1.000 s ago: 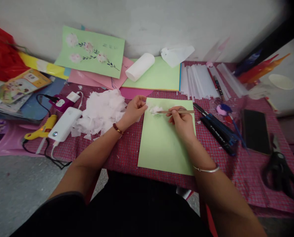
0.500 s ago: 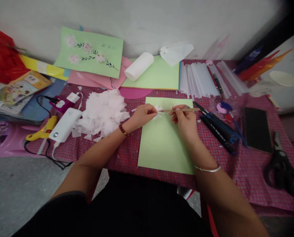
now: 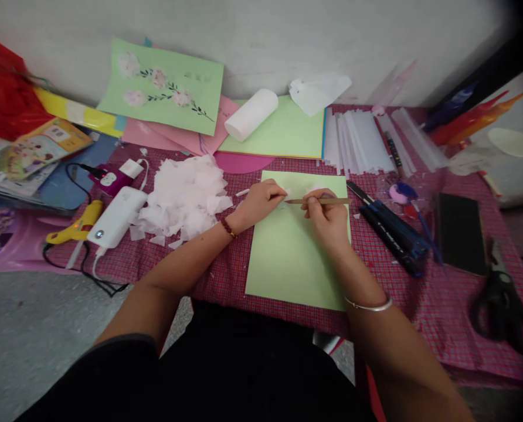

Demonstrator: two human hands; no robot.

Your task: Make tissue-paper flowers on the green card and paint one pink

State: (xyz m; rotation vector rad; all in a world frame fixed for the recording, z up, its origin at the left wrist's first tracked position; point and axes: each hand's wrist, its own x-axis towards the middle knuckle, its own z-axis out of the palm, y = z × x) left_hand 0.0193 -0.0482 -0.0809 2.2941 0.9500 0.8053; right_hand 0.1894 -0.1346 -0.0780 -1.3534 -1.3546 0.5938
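My left hand (image 3: 265, 202) reaches over the top of a light green sheet of paper (image 3: 296, 258), fingers pinched together. A scrap of white tissue paper (image 3: 288, 191) shows at its fingertips, mostly covered by the hand. My right hand (image 3: 325, 217) grips a pencil (image 3: 338, 201) lying nearly level, its dark tip pointing left, just short of the left fingertips. Another pale tuft of tissue (image 3: 314, 189) shows on the sheet behind the right hand. Left of the sheet lies a loose heap of white tissue pieces (image 3: 186, 196).
A green card with paper flowers (image 3: 165, 88) leans at the back, near a white paper roll (image 3: 251, 115) and clear glue sticks (image 3: 358, 143). Dark pens (image 3: 389, 234) and scissors (image 3: 503, 299) lie right. A yellow glue gun (image 3: 79, 225) and white power bank (image 3: 117, 217) sit left.
My left hand has turned and shifted slightly right, covering more of the white tissue. The pencil, still in my right hand, has moved slightly and its tip stands apart from the left fingers.
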